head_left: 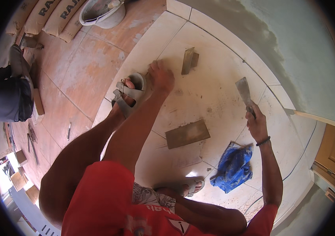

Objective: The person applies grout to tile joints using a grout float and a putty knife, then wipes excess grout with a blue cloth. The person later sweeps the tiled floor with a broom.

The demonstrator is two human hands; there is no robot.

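Observation:
My right hand (pixel 257 125) is closed round the handle of a putty knife (pixel 244 91), whose wide metal blade points away from me over the pale floor tiles (pixel 218 94). To the left, my left hand (pixel 161 77) reaches down to the tiles just beyond my sandalled foot. Its fingers look loosely stretched and slightly blurred, and I see nothing in them. Right of that hand lies a small trowel-like tool (pixel 187 61) with a block-shaped grip. A flat, dusty rectangular plate (pixel 188 134) rests on the tiles between my arms.
A crumpled blue plastic sheet (pixel 234 167) lies beside my right forearm. Filled paper sacks (pixel 59 19) and a whitish bucket (pixel 104 15) stand at the far left. A dark cloth bundle (pixel 8 94) sits at the left. A thin cable (pixel 301 153) runs along the right.

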